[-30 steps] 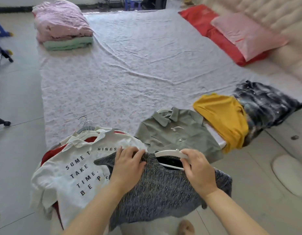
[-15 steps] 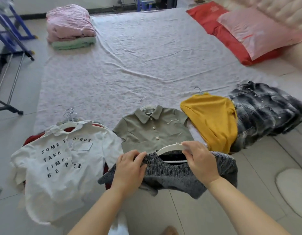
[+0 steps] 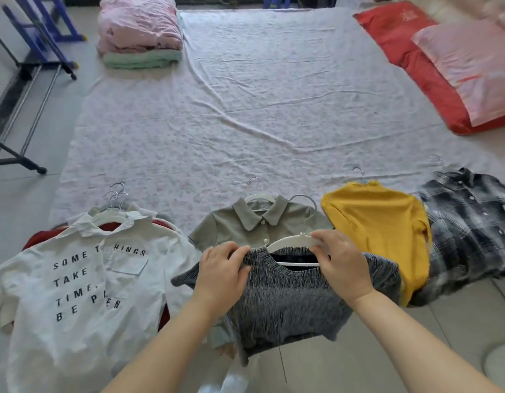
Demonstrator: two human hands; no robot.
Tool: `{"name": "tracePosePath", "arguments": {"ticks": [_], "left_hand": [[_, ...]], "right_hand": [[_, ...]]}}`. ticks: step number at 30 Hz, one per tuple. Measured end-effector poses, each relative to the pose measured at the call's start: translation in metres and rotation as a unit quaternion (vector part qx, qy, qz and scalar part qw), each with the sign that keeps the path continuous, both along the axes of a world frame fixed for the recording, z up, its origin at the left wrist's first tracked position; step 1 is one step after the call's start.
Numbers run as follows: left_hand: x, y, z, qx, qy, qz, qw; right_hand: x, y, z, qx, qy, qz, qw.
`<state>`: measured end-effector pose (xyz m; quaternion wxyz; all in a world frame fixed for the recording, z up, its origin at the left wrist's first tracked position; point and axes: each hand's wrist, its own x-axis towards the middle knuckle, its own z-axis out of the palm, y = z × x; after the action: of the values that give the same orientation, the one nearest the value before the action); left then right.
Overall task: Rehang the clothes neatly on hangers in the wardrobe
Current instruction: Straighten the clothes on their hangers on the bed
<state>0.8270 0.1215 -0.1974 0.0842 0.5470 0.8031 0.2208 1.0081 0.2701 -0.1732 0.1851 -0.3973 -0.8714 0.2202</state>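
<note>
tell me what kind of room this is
Most likely a bedroom in a home. A wide, sheet-covered bed fills the view, a pink pillow lies on a red pillow at its far right, and folded bedding is stacked at its far left corner.

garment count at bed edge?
6: white printed shirt, red garment beneath it, green collared shirt, held grey knit top, yellow knit top, plaid shirt. More may be hidden.
</note>
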Motion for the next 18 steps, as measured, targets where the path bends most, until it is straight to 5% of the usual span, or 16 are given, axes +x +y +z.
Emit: {"name": "tracePosePath", "arguments": {"ticks": [18], "left_hand": [[-0.124,0.138,-0.120,-0.139,-0.015,0.057,0.989]], "right_hand": [[-0.147,0.165,-0.127,-0.125,-0.071,0.043,0.989]]}}
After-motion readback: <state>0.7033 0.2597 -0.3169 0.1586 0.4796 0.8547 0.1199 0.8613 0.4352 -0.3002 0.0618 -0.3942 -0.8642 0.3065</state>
